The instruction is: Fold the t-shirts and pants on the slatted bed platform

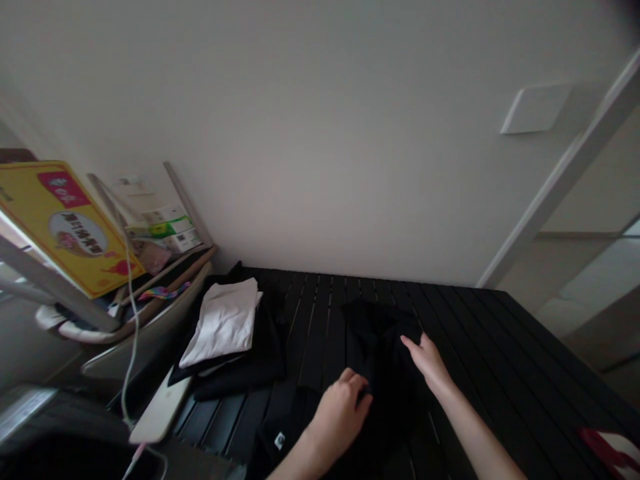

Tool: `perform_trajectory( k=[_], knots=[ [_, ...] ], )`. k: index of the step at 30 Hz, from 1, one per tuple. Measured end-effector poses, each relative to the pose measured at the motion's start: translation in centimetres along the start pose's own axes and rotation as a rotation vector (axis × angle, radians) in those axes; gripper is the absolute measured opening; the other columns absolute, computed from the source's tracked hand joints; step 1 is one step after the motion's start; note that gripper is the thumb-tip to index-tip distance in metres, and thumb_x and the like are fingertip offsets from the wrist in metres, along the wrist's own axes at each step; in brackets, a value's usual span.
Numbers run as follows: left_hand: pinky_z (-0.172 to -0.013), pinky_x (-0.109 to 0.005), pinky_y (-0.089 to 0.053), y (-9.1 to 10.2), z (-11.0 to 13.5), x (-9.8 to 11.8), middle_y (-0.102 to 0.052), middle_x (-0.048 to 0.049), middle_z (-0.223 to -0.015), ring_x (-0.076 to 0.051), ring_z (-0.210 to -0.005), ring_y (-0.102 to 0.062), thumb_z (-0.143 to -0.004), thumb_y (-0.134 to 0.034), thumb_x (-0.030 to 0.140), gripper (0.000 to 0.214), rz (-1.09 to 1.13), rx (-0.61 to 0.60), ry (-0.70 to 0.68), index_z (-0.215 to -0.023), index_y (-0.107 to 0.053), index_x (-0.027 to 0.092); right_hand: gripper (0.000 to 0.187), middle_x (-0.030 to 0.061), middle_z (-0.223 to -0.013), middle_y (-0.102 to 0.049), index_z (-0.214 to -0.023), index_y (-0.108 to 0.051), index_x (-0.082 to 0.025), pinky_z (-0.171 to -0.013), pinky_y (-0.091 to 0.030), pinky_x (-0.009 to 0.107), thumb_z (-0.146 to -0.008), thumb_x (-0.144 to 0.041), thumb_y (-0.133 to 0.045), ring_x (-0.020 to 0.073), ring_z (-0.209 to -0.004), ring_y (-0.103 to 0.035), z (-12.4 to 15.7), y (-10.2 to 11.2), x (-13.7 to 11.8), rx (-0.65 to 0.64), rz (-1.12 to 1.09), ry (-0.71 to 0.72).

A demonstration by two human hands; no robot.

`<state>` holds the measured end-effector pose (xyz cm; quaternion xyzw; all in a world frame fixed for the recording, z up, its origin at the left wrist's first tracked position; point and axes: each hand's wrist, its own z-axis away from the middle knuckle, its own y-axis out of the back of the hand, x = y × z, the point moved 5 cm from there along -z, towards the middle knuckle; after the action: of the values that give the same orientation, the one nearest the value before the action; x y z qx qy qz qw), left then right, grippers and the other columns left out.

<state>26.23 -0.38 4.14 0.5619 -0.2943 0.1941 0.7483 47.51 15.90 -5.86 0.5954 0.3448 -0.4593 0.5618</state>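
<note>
A black garment point(380, 353) lies loosely spread, with folds in it, on the black slatted table point(460, 327). My left hand point(343, 407) is at its near left side, fingers curled round a bit of the dark cloth. At the right edge my right hand point(425, 357) grips the cloth between thumb and fingers. Under my left forearm, more black cloth shows a small white label point(279, 440). Dark cloth on a dark table hides the garment's exact outline. To the left, a folded white cloth point(225, 323) rests on folded black clothes point(250, 373).
A pale phone point(160, 410) with a white cable point(134, 333) lies at the left. Beyond it, a shelf rack point(145, 313) holds a yellow box point(70, 227) and small packets. A white wall point(350, 167) stands behind the table. Something red and white point(613, 450) shows at the lower right.
</note>
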Motion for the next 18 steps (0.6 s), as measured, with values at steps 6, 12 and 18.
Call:
perform_trajectory(
  k=[6,12,18],
  knots=[
    [-0.091,-0.031,-0.046,-1.0,-5.3,-0.5,-0.063,-0.0100,-0.116,-0.025,-0.107,-0.060,-0.083,-0.062,0.035,0.039,-0.102,0.127,0.096,-0.118,-0.059,0.016,0.094,0.0332,-0.134,-0.044,-0.139,-0.027,0.004,-0.102,-0.038,0.050,-0.061,-0.032,-0.064,0.0453,-0.129,-0.040,2.1,0.0,0.9,0.127,0.281,0.000],
    [-0.082,-0.028,-0.048,-1.5,-6.9,-3.0,-0.069,-0.0078,-0.106,-0.023,-0.101,-0.065,-0.087,-0.054,0.022,0.026,-0.217,0.074,0.203,-0.112,-0.061,0.020,0.074,0.0213,-0.117,-0.061,-0.146,-0.014,-0.008,-0.089,-0.049,0.043,-0.080,-0.024,-0.043,0.0339,-0.107,-0.063,4.4,1.3,1.3,0.071,0.532,0.036],
    [-0.078,-0.027,-0.048,6.9,-6.8,-6.8,-0.070,-0.0065,-0.102,-0.023,-0.099,-0.066,-0.091,-0.048,0.023,0.018,-0.230,0.384,0.339,-0.102,-0.063,0.022,0.070,0.0190,-0.104,-0.068,-0.148,-0.024,-0.015,-0.070,-0.050,0.043,-0.080,-0.013,-0.041,0.0317,-0.080,-0.070,6.0,4.6,0.0,-0.123,0.892,-0.014]
  ],
)
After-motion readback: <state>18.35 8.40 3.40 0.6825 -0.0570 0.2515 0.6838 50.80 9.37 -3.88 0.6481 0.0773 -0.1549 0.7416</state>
